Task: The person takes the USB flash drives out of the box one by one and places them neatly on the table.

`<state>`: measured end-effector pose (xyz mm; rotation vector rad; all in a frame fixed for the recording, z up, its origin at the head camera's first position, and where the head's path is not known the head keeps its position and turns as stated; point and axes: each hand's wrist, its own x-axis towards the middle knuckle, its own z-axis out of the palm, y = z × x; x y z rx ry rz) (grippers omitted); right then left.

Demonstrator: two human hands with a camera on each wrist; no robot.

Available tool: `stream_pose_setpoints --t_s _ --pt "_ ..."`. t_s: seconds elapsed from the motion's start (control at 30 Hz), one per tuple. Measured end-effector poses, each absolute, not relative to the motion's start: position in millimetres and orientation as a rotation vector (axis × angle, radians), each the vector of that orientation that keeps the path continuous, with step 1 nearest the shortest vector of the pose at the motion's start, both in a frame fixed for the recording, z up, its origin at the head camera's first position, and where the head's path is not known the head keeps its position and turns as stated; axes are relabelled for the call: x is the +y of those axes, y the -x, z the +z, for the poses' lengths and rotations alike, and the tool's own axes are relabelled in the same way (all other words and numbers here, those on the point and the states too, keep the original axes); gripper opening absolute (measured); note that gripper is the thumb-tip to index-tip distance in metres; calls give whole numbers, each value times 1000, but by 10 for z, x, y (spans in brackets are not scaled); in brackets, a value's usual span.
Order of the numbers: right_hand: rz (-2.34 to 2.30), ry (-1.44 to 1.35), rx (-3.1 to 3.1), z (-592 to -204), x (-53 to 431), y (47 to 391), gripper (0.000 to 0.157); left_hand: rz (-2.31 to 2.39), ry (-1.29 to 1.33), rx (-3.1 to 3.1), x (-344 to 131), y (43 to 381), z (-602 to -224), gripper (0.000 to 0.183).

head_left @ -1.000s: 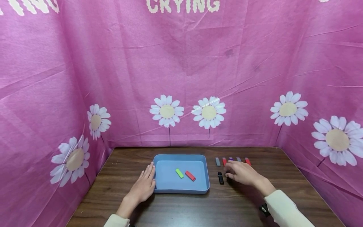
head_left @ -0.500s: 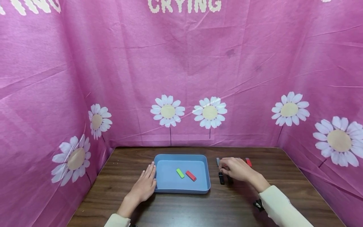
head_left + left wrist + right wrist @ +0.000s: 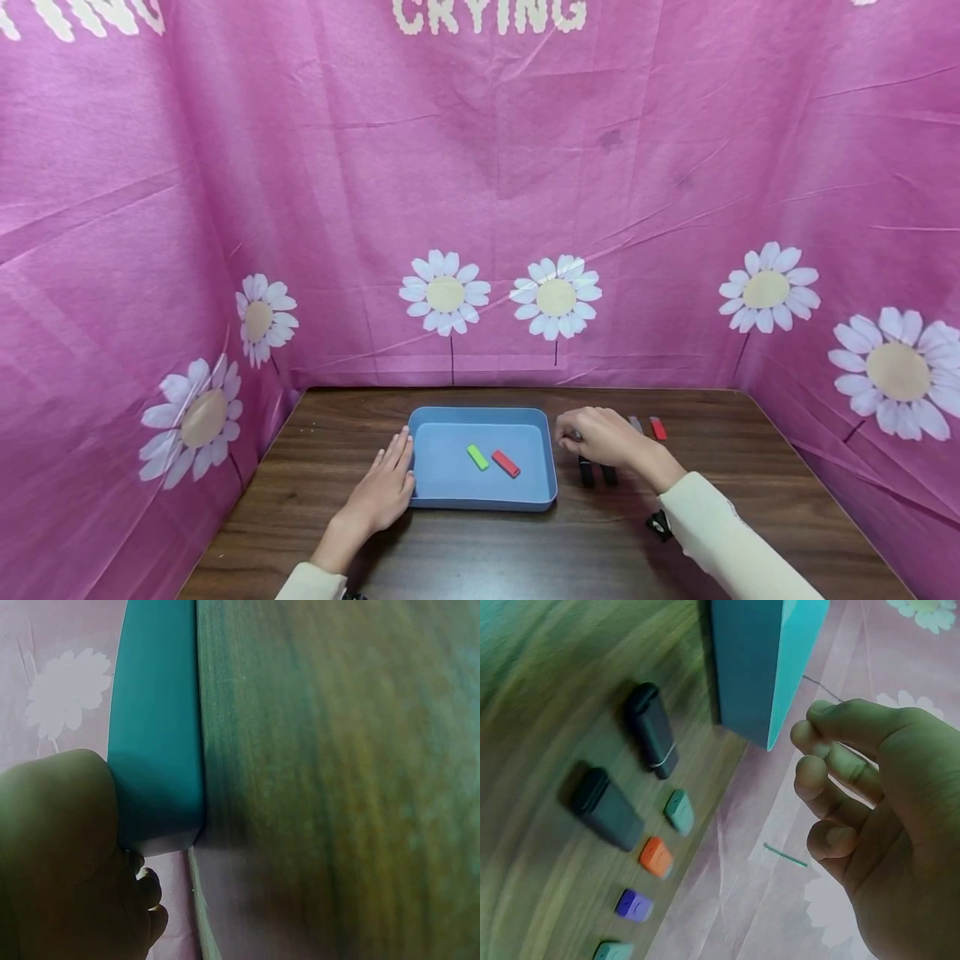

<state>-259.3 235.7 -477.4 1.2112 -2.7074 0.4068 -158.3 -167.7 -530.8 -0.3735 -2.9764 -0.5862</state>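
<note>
My left hand (image 3: pixel 381 492) lies with straight fingers along the left edge of a blue tray (image 3: pixel 442 479). In the tray are a green USB stick (image 3: pixel 477 457) and a red USB stick (image 3: pixel 506 463). Just right of the tray, my right hand (image 3: pixel 603 435) hovers over the table, its fingers loosely bent. The right wrist view shows nothing held in it. On the table near it lie a grey stick (image 3: pixel 679 811), an orange-red one (image 3: pixel 657 856), a purple one (image 3: pixel 634 905) and two larger black sticks, one (image 3: pixel 652 731) with a pale band.
Another grey stick (image 3: pixel 634 424) and a red stick (image 3: pixel 657 428) lie at the right end of the back row. A pink flowered curtain (image 3: pixel 495 192) encloses the back and sides of the wooden table (image 3: pixel 480 550).
My right hand has moved left over the row of sticks, toward the tray's right edge. The left hand has stayed at the tray, and the sticks in the tray lie as before.
</note>
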Motion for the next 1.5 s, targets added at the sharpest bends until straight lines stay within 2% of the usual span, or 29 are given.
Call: stream_pose_setpoints --t_s 0.13,0.47,0.77,1.1,1.37,1.5 --pt "415 -1221 -2736 -4747 2243 2634 15 -603 376 -2969 -1678 1586 -5311 59" --pt "305 -1265 -2793 -4656 1891 2737 5 -641 399 -2909 -1700 1613 -5356 58" --pt "256 -1341 -2895 -4581 1570 2789 13 -601 377 -2954 -1691 1626 -5301 59" --pt "35 -1353 -3019 -4605 1270 2689 28 -619 438 -2861 -1714 1628 -5385 58" --pt "-70 -1321 -3076 -4729 1191 2654 42 -616 395 -2932 -1677 1598 -5289 58" --pt "-95 -1308 -3105 -4772 1185 2649 50 -580 397 -2922 -1694 1622 -5364 58"
